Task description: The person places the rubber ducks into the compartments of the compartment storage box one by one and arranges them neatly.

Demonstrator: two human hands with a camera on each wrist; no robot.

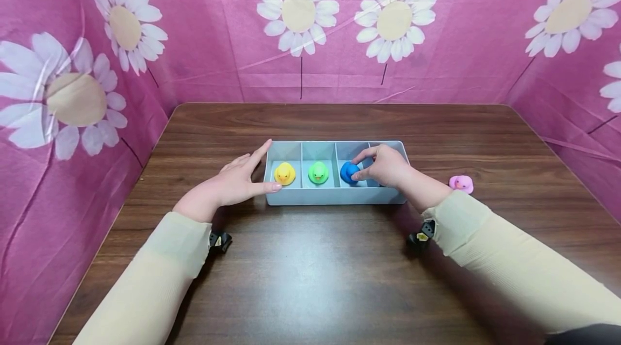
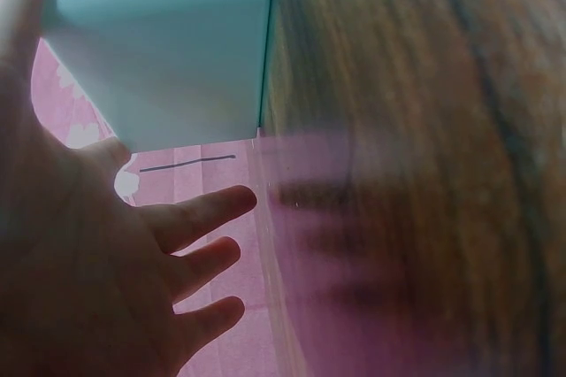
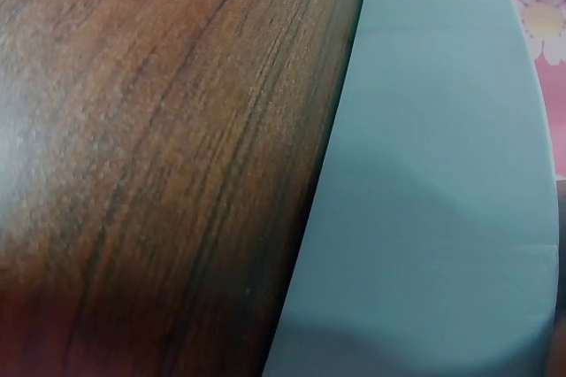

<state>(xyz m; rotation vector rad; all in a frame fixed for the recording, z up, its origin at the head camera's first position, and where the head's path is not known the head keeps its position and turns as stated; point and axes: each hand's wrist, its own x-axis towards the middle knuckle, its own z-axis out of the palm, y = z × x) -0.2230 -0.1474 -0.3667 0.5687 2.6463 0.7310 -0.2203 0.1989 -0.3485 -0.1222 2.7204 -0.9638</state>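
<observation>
A pale blue divided tray (image 1: 310, 197) lies on the table with its compartments in a row. A yellow rubber duck (image 1: 284, 173) sits in the leftmost compartment, and a green rubber duck (image 1: 318, 173) in the one beside it. In the third, my right hand (image 1: 385, 166) pinches a blue rubber duck (image 1: 348, 172) between thumb and fingers. My left hand (image 1: 237, 180) is spread at the tray's left end, thumb at the front corner and index fingertip at the back one. The left wrist view shows its other fingers (image 2: 208, 218) straight beside the tray's end wall (image 2: 168, 67).
A pink rubber duck (image 1: 461, 184) lies on the wooden table (image 1: 310, 264) right of the tray, just beyond the right forearm. A pink cloth (image 1: 218, 27) with large white daisies hangs behind the table and along both sides.
</observation>
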